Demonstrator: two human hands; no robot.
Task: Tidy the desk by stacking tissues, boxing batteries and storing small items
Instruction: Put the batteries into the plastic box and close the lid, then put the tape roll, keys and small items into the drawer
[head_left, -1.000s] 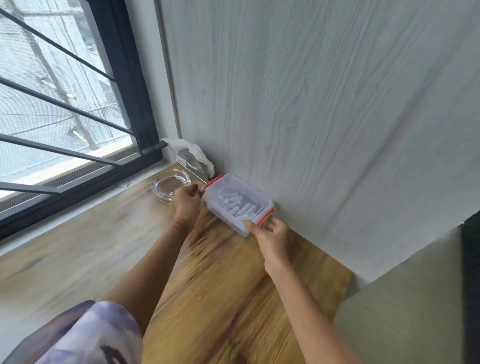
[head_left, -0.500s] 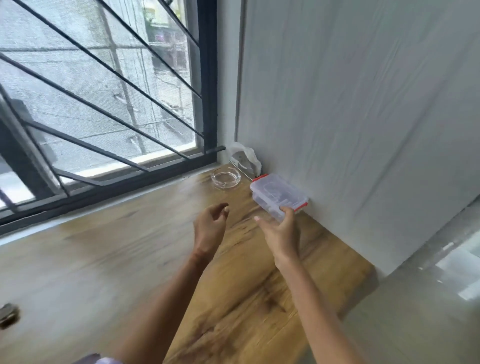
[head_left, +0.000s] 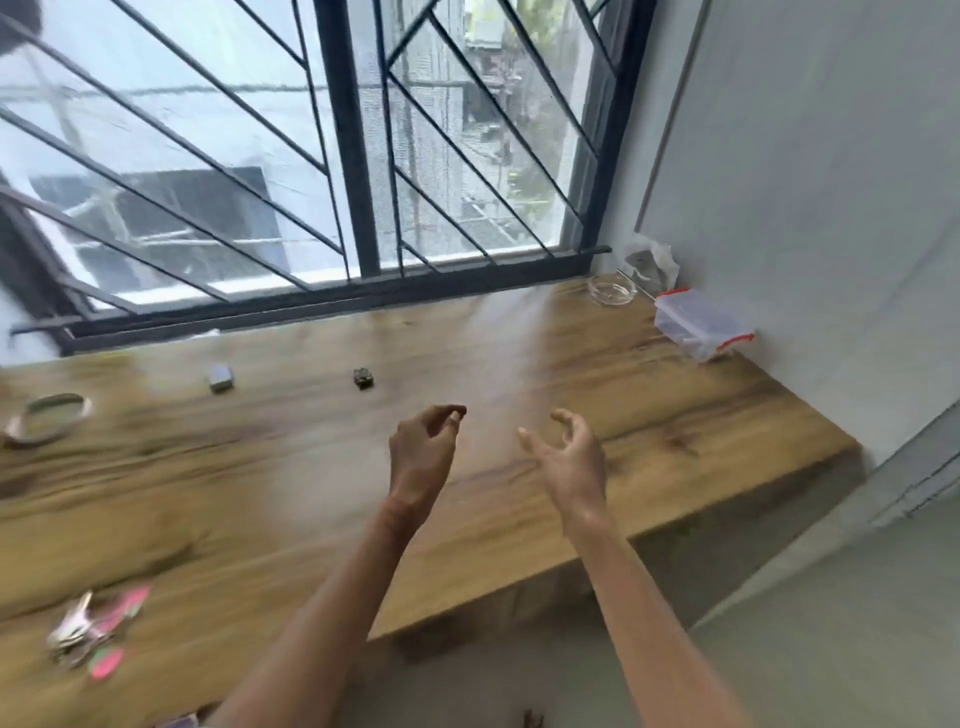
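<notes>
Two hands: left hand (head_left: 423, 441) loosely curled and right hand (head_left: 569, 452) with fingers spread, both holding nothing, raised over the right half of the surface (head_left: 260, 493)
Clear box (head_left: 698, 322): at the far right corner, against the wall, lid on, red clasps at both ends; contents too blurred to tell
Box handling: likely light, stiff, smooth plastic; best taken across the long sides or under the clasp ends, with both hands if loaded
Glass ashtray (head_left: 612, 289): just beside the box, nearer the far edge; probably heavy for its size, slippery, breakable; firm grip on the rim
Key bunch (head_left: 91, 634): near the front left corner, with pink tags; hard metal, loose and floppy as a bunch; lifted at the ring, likely to dangle
Tape roll (head_left: 47, 418): at the left edge, lying flat; light, stiff ring; pinch through the hole
Grey block (head_left: 222, 376): toward the far edge, left of middle; small, hard; fingertip pinch on two sides
Dark item (head_left: 363, 376): near the grey block, apart from it; tiny, too blurred to name; careful two-finger pinch, easy to drop
</notes>
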